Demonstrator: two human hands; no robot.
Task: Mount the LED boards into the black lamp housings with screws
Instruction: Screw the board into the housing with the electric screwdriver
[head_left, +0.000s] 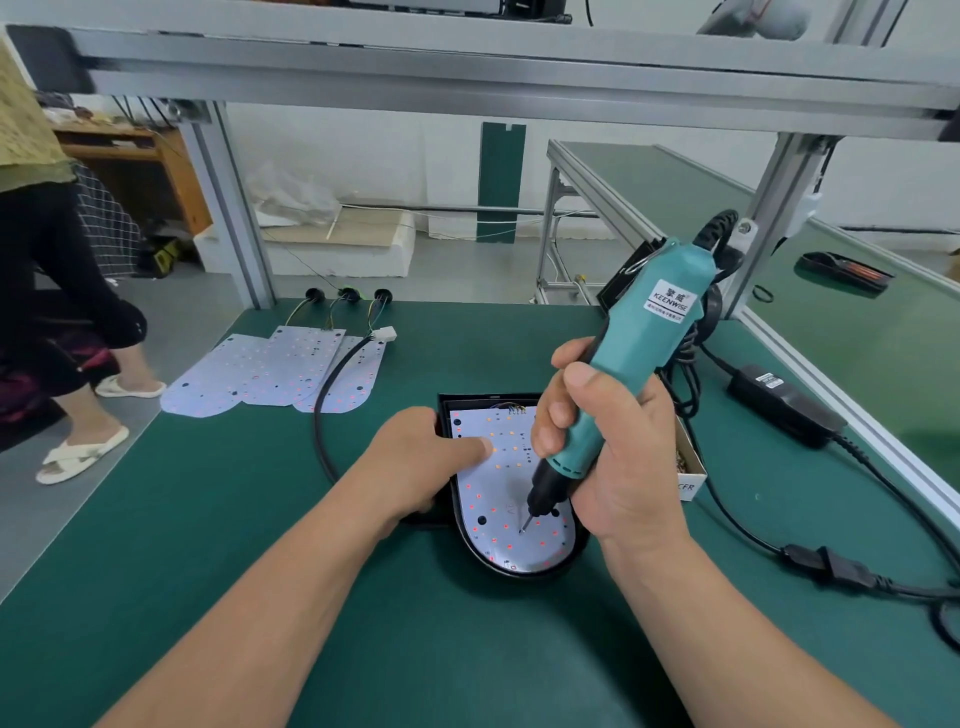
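Head-worn view, close, forward and downward.

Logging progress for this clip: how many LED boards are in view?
4 LED boards: one in the black housing under the screwdriver, three overlapping on the mat far left. Others may hide beneath.

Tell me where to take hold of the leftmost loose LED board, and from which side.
Pinch the leftmost LED board at its rounded near end, coming from the left. That thin, flat edge lies bare on the green mat, while its right side overlaps with the next board.
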